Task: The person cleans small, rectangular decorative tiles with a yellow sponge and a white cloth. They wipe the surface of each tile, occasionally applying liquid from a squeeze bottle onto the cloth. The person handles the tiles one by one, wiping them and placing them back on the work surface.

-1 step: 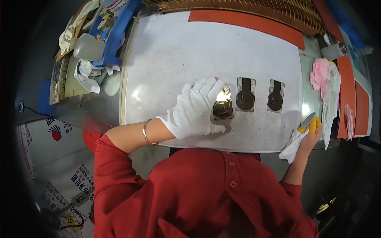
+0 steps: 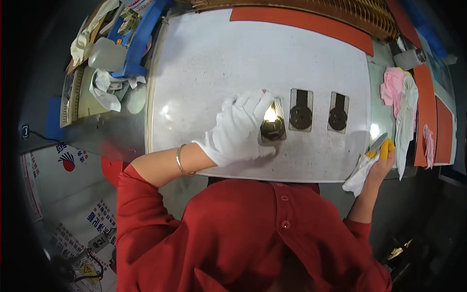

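Observation:
My left hand, in a white glove, is held over the table with its fingers bent and the thumb spread away from them. By its fingertips lies a thin dark plate with a round part and a bright glare; whether the glove touches its left edge I cannot tell. Two similar dark plates, one in the middle and one farther right, lie flat in a row. At the table's right front edge my right hand, with yellow finger covers, grips a white cloth and a grey pointed tool.
White sheeting covers the worktable. Along its back are an orange-red strip and a brown slotted rack. On the left are a blue holder and a translucent bottle. Pink gloves lie at the right.
Everything on the table sits slightly higher in the picture. My hands keep almost the same places beside the plates and the cloth.

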### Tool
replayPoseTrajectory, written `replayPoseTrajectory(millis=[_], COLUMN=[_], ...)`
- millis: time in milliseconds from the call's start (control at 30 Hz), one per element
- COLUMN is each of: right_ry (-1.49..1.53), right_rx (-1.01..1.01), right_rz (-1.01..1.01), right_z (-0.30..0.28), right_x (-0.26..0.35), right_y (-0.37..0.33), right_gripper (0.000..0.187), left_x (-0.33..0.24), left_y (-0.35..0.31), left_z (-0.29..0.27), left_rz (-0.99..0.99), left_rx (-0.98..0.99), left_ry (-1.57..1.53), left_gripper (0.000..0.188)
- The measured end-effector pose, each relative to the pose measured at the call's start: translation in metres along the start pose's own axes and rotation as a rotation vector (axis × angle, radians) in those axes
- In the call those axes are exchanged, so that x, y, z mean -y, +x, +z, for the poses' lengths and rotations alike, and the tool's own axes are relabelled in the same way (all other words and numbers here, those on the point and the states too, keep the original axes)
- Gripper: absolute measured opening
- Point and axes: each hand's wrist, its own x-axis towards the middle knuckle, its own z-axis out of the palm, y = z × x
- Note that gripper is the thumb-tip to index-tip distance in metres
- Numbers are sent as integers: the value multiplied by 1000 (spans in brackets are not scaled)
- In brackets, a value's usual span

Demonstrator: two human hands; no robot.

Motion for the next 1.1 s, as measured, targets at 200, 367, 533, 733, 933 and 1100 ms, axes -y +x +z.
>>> replayPoseTrajectory(millis=[200,367,533,733,933,1100], right_ry=[85,43,-163,-67,-36,-34], right_rx=[16,16,-45,27,5,-60], right_rz=[3,-24,-51,-26,-39,-51], right_z=[-4,-2,3,-7,-12,-2], right_x=[-3,0,4,1,-13,-1], right_y=[0,-1,-4,-6,-2,-7], right_gripper=[12,15,22,12,12,11], left_x=[-14,-20,-23,47,152,187], left_y=[0,-6,-8,71,205,281], left_z=[23,22,10,-105,-219,-198], left_rz=[-46,-120,-65,1,-357,-293], left_rx=[-163,-135,-2,-261,-129,144], left_ry=[116,47,157,133,524,583], left_gripper=[73,76,76,64,94,98])
